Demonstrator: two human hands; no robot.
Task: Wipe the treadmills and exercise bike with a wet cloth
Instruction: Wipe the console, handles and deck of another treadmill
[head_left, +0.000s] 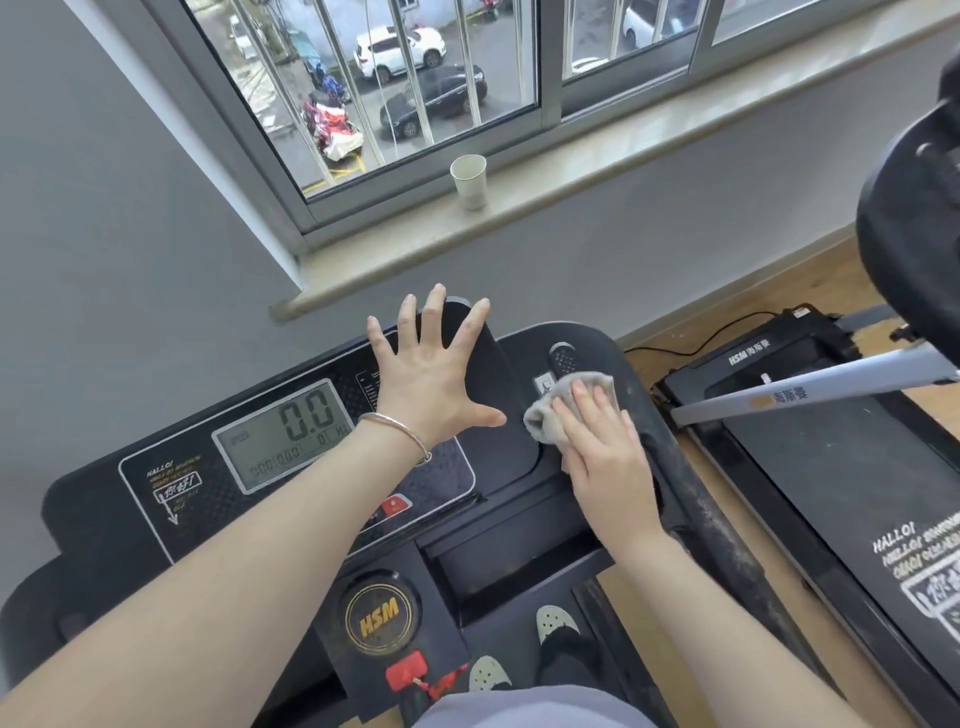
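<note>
I stand on a black treadmill and look down at its console (291, 499), whose grey display (291, 431) reads 0.0. My left hand (436, 374) lies flat with fingers spread on the raised black panel behind the display; a silver bangle is on the wrist. My right hand (602, 447) presses a crumpled grey cloth (561, 410) with straight fingers onto the console's right side, just below a small oval grip pad (563, 358). A second treadmill (831, 467) lies folded flat on the floor to the right.
A paper cup (469, 181) stands on the window sill (623, 156) above the console. A grey bar (810, 392) crosses over the second treadmill, and a black exercise machine part (914, 228) hangs at the right edge. My feet (519, 649) are on the belt below.
</note>
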